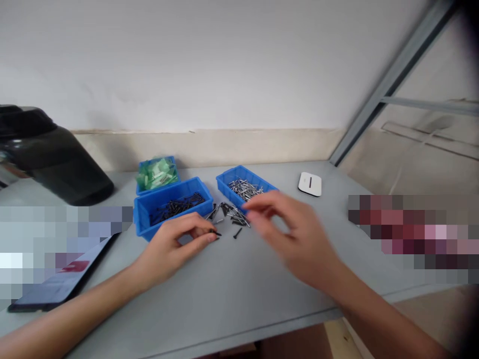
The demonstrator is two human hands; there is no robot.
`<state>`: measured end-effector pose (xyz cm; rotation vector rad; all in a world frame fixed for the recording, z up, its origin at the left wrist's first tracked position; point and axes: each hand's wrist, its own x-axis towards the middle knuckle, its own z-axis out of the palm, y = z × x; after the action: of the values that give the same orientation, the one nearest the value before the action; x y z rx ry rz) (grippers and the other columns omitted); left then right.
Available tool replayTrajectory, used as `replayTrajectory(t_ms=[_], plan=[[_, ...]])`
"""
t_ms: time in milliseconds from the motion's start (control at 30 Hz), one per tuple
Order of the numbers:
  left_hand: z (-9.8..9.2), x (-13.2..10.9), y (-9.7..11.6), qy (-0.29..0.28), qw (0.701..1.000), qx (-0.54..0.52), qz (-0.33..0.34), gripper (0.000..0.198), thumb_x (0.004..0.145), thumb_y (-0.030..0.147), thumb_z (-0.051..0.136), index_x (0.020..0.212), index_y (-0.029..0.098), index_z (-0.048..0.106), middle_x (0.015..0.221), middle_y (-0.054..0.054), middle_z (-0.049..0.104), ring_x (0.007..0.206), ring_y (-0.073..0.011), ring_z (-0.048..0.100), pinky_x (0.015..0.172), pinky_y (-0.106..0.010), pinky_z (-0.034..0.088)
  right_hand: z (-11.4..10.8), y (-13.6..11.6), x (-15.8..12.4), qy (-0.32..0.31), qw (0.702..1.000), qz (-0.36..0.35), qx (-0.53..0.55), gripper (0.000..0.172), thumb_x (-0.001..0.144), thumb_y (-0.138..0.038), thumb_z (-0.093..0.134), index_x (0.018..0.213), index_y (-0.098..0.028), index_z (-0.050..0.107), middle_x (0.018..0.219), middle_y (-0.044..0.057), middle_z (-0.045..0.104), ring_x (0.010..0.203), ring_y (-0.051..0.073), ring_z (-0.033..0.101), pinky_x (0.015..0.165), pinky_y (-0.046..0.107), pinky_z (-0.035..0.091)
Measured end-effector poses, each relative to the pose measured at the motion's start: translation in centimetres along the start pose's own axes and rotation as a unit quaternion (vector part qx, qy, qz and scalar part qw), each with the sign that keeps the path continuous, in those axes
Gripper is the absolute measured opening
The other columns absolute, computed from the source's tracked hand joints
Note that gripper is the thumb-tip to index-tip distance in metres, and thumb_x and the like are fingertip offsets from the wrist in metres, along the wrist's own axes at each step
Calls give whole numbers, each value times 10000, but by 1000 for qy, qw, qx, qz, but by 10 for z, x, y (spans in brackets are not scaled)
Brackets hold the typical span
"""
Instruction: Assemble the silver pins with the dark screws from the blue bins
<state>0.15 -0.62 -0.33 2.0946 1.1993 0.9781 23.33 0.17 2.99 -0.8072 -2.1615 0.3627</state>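
My left hand (179,239) is closed in a pinch on a black screw (216,232), just in front of the left blue bin. That bin (142,231) has many black screws (179,205) lying in it. A mixed pile of silver and black screws (228,212) is spread on the table between the two front bins. One loose black screw (237,233) lies a little nearer to me. My right hand (288,229) hovers by the pile and the near corner of the right blue bin (228,178), which holds silver screws (245,189). Motion blurs its fingertips; I cannot tell if they hold anything.
Behind the left bin stands a small blue bin (140,187) with green packets (159,172). A dark bottle (63,164) is at the left, above a tablet-like screen (71,274). A white square device (310,184) lies back right on the grey table (232,299). A metal frame (359,124) rises at the right.
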Motion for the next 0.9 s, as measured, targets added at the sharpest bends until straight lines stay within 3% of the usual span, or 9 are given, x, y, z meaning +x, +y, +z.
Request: replayTrajectory(t_ms=[167, 200, 367, 533, 700, 900], plan=[[-3, 1, -4, 24, 997, -67, -37, 155, 857, 303, 631, 754, 203, 690, 667, 17, 677, 601, -126, 603, 555, -206, 485, 29, 15, 32, -145, 986, -78, 24, 195, 982, -255, 476, 1078, -165, 620, 1010, 52, 679, 947, 157, 613, 831, 292, 492], [-5, 1, -5, 26, 995, -79, -49, 160, 858, 312, 630, 756, 202, 686, 639, 22, 667, 578, -122, 591, 544, -203, 477, 34, 18, 36, -148, 985, -88, 32, 207, 990, -251, 458, 1078, -160, 621, 1028, 60, 678, 951, 155, 611, 839, 293, 491], [-9, 2, -10, -6, 989, -125, -73, 184, 895, 337, 623, 782, 210, 693, 607, 31, 643, 578, -110, 581, 570, -195, 471, 43, 30, 27, -83, 980, -167, 76, 253, 1008, -204, 415, 1183, -155, 590, 1077, 71, 684, 1015, 135, 607, 937, 295, 484], [-3, 3, -15, -67, 975, -198, -80, 184, 885, 330, 657, 760, 199, 691, 644, 19, 653, 587, -108, 580, 570, -192, 486, 46, 36, 14, -93, 976, -199, 4, 272, 1015, -267, 431, 1160, -150, 628, 1051, 81, 679, 960, 145, 625, 885, 284, 507], [-2, 4, -19, -81, 969, -212, -102, 160, 875, 356, 682, 841, 205, 721, 655, 12, 661, 586, -109, 572, 569, -200, 487, 49, 41, 16, -28, 972, -230, -31, 238, 1017, -256, 443, 1058, -165, 659, 980, 52, 694, 900, 122, 621, 873, 255, 498], [-5, 4, -19, -55, 971, -204, -114, 234, 911, 406, 640, 803, 211, 711, 674, 8, 663, 604, -114, 577, 574, -207, 482, 44, 44, 21, 72, 976, -208, 3, 141, 969, -274, 566, 936, -165, 650, 868, 22, 695, 862, 107, 627, 841, 234, 502]])
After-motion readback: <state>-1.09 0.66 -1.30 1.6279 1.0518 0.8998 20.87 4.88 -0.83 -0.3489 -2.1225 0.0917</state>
